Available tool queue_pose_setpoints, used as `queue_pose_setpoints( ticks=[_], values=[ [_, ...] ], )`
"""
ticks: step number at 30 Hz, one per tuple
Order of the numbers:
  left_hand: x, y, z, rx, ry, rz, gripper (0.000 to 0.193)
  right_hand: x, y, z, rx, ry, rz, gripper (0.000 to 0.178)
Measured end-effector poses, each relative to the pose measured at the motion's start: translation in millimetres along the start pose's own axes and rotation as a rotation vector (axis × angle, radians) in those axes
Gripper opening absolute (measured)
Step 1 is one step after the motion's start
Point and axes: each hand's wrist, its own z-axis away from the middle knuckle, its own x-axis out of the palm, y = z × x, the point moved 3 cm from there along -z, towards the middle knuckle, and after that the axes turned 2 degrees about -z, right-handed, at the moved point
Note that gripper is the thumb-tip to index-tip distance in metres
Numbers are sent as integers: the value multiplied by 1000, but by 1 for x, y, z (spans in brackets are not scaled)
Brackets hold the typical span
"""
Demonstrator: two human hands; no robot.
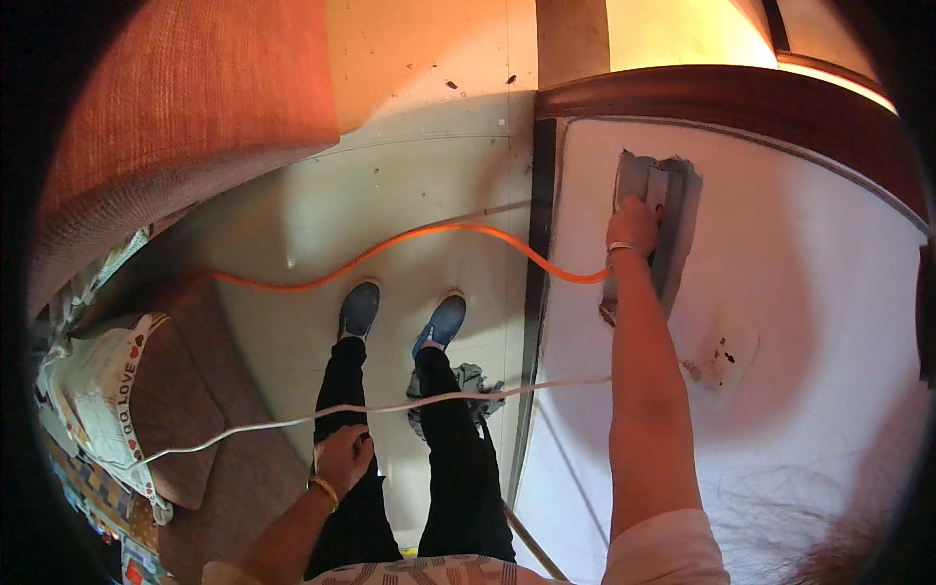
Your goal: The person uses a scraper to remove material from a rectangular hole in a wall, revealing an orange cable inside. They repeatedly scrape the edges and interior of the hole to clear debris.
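Note:
My right arm stretches forward to a ragged-edged grey rectangular patch [680, 210] on the pale wall. At it, my right hand [634, 226] has its fingers curled in, and what they grip is hidden. An orange cable [390, 242] runs across from the left and ends from view beside my right wrist. My left hand [343, 456] hangs in front of my left thigh, loosely closed, with nothing visible in it. Close by passes a white cord [468, 394], which goes behind my right forearm toward a white wall socket [729, 355].
At the left stand a sofa covered in orange-red cloth [205, 88] and a brown seat [219, 380] with a printed white cushion [107, 409]. A crumpled grey cloth [471, 382] lies on the floor by my feet. Dark wooden trim [741, 93] frames the wall panel.

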Motion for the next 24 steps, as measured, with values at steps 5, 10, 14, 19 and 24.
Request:
queue_pose_setpoints(
  ticks=[5, 10, 14, 19, 24],
  values=[
    [-1, 0, -1, -20, -11, 45, 21, -4, 8, -41, -42, 55, -39, 19],
    [3, -3, -1, -20, 1, 52, 21, 0, 16, -57, -180, -72, 60, 22],
    [3, 1, -2, -32, 6, 45, 21, 10, 17, -42, -140, 62, 198, 21],
    [0, -2, 0, -48, 6, 50, 21, -10, 6, -46, -258, -71, 61, 17],
    [5, -3, -1, -95, -52, 56, 21, -6, 19, -62, -220, -76, -260, 15]
  ],
)
